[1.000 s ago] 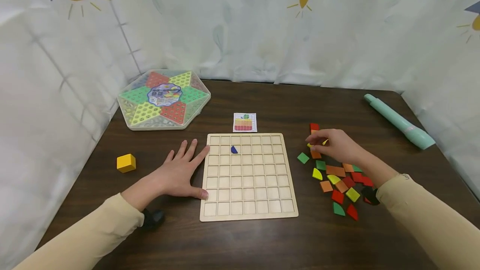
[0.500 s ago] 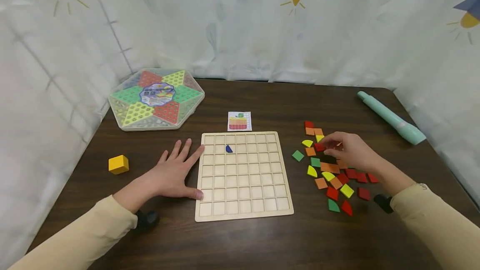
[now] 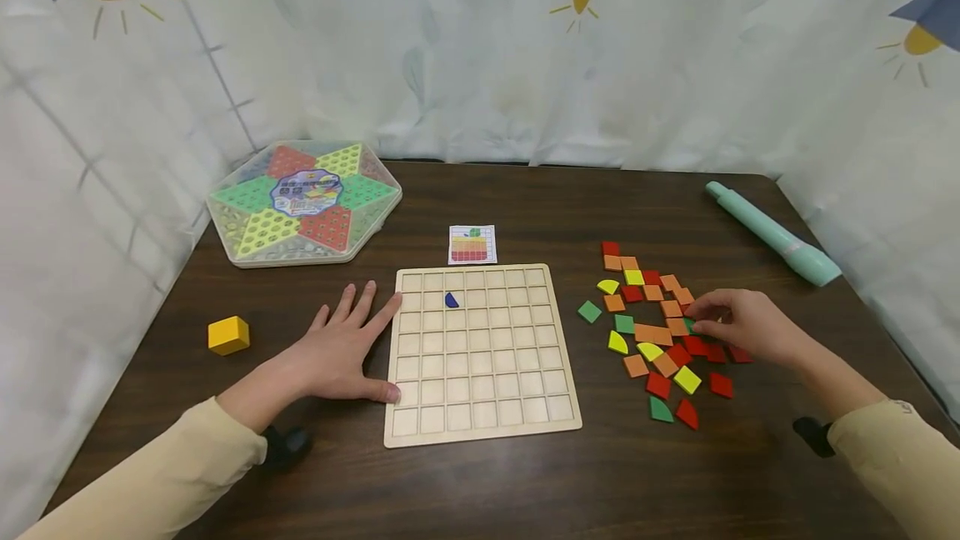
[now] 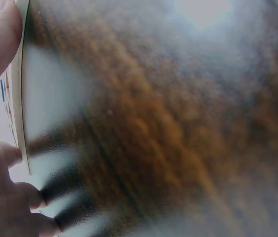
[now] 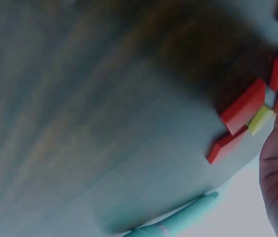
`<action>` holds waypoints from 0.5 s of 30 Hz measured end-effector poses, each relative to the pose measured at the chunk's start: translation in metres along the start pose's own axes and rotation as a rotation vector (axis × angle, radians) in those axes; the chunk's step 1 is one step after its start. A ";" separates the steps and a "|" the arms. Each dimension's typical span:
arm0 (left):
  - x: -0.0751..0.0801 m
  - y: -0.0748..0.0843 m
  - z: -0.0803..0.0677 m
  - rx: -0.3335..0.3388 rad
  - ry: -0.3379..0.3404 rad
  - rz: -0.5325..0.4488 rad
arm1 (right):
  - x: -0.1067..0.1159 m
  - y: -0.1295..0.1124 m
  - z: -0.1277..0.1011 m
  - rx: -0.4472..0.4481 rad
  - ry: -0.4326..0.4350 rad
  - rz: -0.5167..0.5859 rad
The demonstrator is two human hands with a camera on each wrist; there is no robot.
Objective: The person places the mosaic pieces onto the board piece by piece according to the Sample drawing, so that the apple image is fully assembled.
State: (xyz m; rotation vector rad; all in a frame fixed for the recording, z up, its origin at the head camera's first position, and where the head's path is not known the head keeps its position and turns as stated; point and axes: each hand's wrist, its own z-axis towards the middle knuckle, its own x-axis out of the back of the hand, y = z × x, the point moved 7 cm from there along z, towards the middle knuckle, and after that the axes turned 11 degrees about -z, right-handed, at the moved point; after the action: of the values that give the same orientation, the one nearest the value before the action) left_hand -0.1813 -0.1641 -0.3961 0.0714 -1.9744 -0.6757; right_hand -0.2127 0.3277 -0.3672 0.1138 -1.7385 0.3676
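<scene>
My left hand (image 3: 337,354) lies spread beside the wooden grid board (image 3: 483,438), with thumb and forefinger touching its left edge. One dark blue piece (image 3: 451,300) sits in a cell near the board's top left. In the left wrist view, the thumb (image 4: 0,44) is against the board's edge. My right hand (image 3: 742,325) is at the right side of the loose coloured tiles. Its thumb and forefinger are bent over a green tile (image 3: 690,326); whether they pinch it I cannot tell. The right wrist view has red tiles (image 5: 245,107) beside the fingertips.
A small picture card (image 3: 472,245) lies beyond the board. A hexagonal Chinese checkers box (image 3: 306,202) is at the back left, a yellow block (image 3: 228,335) nearer on the left. Along the right side lies a mint-green tube-shaped object (image 3: 772,232). Yellow, orange, red and green tiles (image 3: 652,334) are scattered right of the board.
My right hand has moved right and nearer across the tiles, from the far end of the pile to its right side. The left hand stays at the board, and the view has shifted slightly.
</scene>
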 end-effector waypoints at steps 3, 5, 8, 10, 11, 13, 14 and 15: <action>0.000 -0.001 0.000 0.002 0.001 0.000 | -0.004 -0.002 -0.002 -0.009 -0.014 -0.014; -0.001 -0.002 0.000 0.004 0.001 -0.003 | -0.006 -0.003 -0.001 -0.022 -0.019 -0.023; -0.001 -0.003 0.000 0.001 0.002 -0.004 | -0.007 -0.004 0.001 -0.022 -0.024 -0.031; -0.001 -0.002 -0.001 -0.001 0.003 -0.004 | -0.007 -0.004 0.001 -0.017 -0.024 -0.036; -0.001 -0.002 -0.001 -0.004 0.004 -0.004 | -0.007 -0.004 0.002 -0.013 -0.023 -0.036; 0.000 -0.002 -0.001 -0.005 0.003 -0.005 | -0.007 -0.003 0.002 -0.010 -0.025 -0.036; 0.000 -0.001 0.000 -0.005 0.002 -0.006 | -0.008 -0.003 0.001 -0.011 -0.027 -0.032; -0.001 -0.001 0.000 -0.001 -0.001 -0.007 | -0.008 -0.002 0.001 -0.016 -0.031 -0.029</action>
State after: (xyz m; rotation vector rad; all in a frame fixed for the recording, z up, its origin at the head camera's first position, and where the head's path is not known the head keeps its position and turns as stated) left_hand -0.1814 -0.1646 -0.3971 0.0781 -1.9755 -0.6812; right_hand -0.2111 0.3245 -0.3749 0.1335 -1.7680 0.3324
